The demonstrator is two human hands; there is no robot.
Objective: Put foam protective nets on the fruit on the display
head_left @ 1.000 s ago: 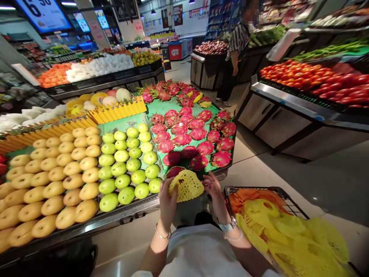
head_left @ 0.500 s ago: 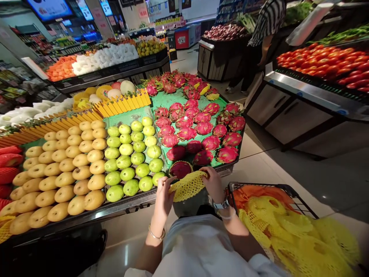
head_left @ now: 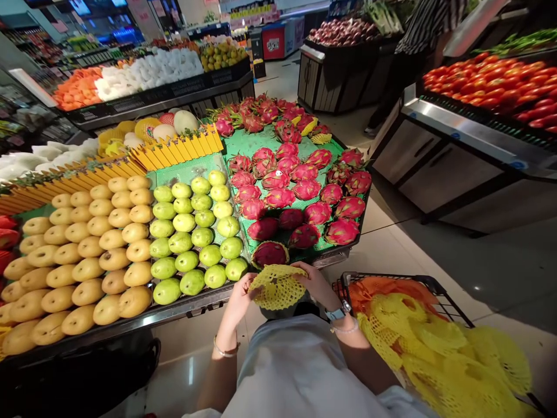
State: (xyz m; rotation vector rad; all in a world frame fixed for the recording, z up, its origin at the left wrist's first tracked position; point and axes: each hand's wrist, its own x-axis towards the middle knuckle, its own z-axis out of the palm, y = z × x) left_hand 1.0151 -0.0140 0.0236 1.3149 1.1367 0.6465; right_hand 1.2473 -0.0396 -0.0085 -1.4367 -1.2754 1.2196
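Our left hand (head_left: 239,295) and right hand (head_left: 318,283) grip a yellow foam net (head_left: 279,290). We see dragon fruit (head_left: 278,198) beyond the net.

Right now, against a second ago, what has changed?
The right hand, fingers spread beside the yellow net earlier, has closed in and now holds its right side. The left hand kept its hold; the dragon fruits and pears stayed in place.
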